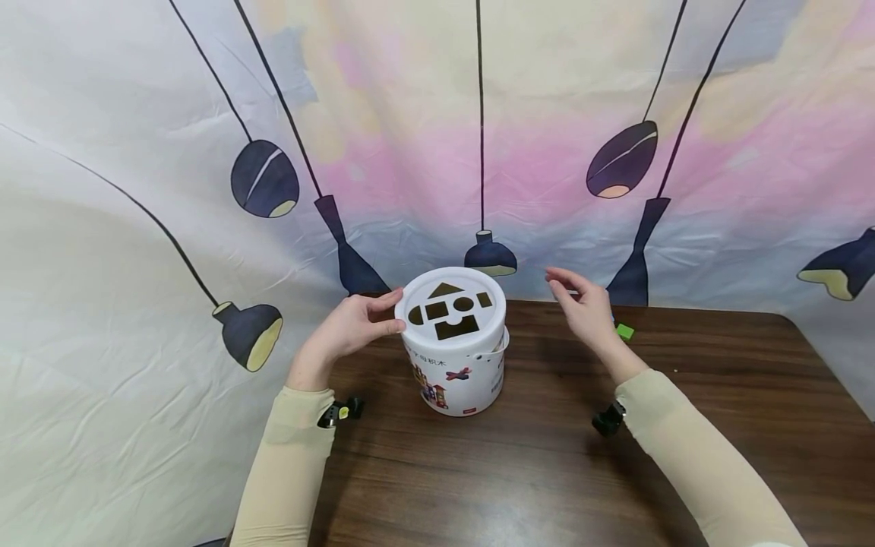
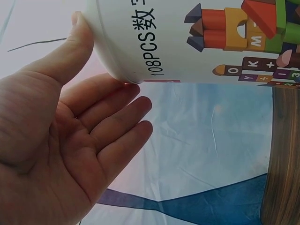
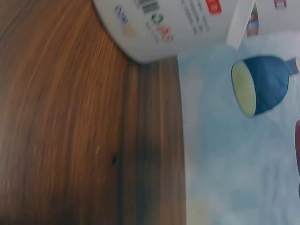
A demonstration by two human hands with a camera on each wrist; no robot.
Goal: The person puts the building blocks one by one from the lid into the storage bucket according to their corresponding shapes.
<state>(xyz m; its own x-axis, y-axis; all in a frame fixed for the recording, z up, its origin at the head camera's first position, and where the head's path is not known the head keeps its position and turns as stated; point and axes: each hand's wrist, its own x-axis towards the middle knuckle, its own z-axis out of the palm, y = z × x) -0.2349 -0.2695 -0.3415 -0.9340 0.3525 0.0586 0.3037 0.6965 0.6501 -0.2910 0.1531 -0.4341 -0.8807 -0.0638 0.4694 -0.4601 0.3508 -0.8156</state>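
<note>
A white toy-block bucket [image 1: 456, 380] stands upright on the table, printed with coloured blocks and lettering. Its white lid [image 1: 418, 295] is on and has several shaped cut-outs, among them a triangle, a circle and rectangles. My left hand [image 1: 352, 327] touches the lid's left rim with thumb and forefinger. In the left wrist view the fingers of that hand [image 2: 70, 126] are fairly straight, and the bucket side [image 2: 122, 37] is close by. Off to the right of the bucket, my right hand [image 1: 584, 308] hovers with loosely bent fingers and holds nothing.
A small green block [image 1: 625, 331] lies behind the right wrist, partly hidden. The bucket's white handle [image 1: 504, 343] hangs on its right side. The brown wooden table [image 1: 519, 471] meets a cloth backdrop [image 1: 547, 152] printed with lamps. Dark wrist cameras [image 1: 608, 419] sit on both wrists.
</note>
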